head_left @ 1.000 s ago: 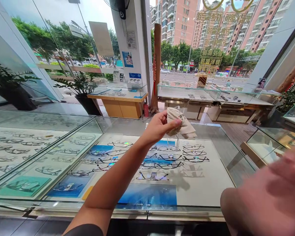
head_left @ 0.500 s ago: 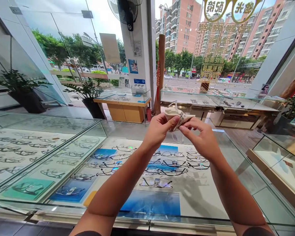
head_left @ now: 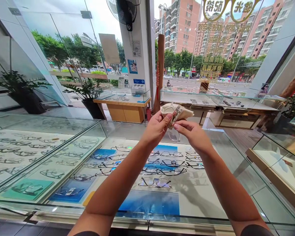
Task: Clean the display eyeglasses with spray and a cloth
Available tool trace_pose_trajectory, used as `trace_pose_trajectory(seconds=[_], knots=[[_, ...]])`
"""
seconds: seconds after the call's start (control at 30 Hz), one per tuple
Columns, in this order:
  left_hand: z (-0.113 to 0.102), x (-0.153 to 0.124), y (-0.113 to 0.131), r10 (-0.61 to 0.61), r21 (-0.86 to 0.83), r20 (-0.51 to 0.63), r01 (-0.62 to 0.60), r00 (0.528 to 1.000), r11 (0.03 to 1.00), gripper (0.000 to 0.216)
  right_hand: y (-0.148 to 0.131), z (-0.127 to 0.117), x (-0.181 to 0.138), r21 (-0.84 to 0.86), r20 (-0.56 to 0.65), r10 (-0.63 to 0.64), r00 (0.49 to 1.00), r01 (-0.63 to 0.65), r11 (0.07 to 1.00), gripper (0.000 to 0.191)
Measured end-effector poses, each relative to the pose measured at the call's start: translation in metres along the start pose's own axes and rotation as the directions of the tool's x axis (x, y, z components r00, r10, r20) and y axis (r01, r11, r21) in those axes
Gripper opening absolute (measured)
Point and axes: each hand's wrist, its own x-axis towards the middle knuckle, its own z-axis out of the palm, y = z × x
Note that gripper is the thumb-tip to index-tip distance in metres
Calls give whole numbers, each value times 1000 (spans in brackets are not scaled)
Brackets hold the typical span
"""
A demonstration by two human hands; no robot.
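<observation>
Above the glass display case, my left hand (head_left: 156, 127) is closed on a beige cloth (head_left: 185, 113) with dark printed characters, thumb pressed on its near side. The cloth is bunched round a pair of eyeglasses (head_left: 174, 135); one clear lens hangs out below it, and a thin temple shows against the cloth. My right hand (head_left: 195, 133) pinches the eyeglasses with thumb and index finger just below the cloth, close to my left fingertips. The cloth and fingers hide the rest of the frame.
The glass display case (head_left: 201, 186) below my forearms holds rows of spectacle frames (head_left: 173, 163) and blue cards. Another case (head_left: 272, 155) stands at the right. Farther off are a wooden counter (head_left: 125, 112), potted plants (head_left: 90, 105) and a wooden post (head_left: 160, 72).
The cloth has turned and spread wider, shifting slightly left. More of a lens shows beneath it. Both hands have moved a little left and still grip.
</observation>
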Motion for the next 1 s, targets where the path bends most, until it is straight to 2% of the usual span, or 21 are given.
trace_pose_trajectory(seconds=[0.1,0.2,0.3,0.4,0.5,0.63,0.73,0.8,0.87,0.93,1.0], knots=[[-2,-1,2,-1,47,54,-1,999,999,54,2,-5,1,33,30,29,999,-30,999,36],[-3,-4,6,19,143,79,-30,997,989,50,1,-10,1,85,145,49,988,-62,994,37],[1,-9,9,69,235,37,-76,997,969,41,0,-12,1,130,252,34,967,-69,989,37],[5,-13,8,150,301,-39,-131,988,945,39,1,-12,2,121,311,47,949,-88,989,36],[2,-9,11,158,341,-37,-136,987,930,43,3,-15,4,89,275,55,960,-83,993,35],[-11,-1,18,21,269,153,-62,988,961,40,3,-21,3,51,183,83,980,-94,994,34],[-14,0,14,-20,213,203,-24,979,977,45,5,-20,5,116,204,82,975,-107,987,35],[-10,-2,8,10,193,168,-43,986,980,45,7,-16,7,170,239,61,969,-104,980,35],[-5,-4,3,82,218,82,-99,993,971,40,7,-13,9,164,256,38,966,-82,983,35],[-1,-6,4,143,285,12,-140,990,948,41,1,-12,6,90,267,40,963,-66,994,37],[0,-8,9,167,358,2,-157,986,920,45,-13,-15,-8,-42,269,59,961,-49,998,39]])
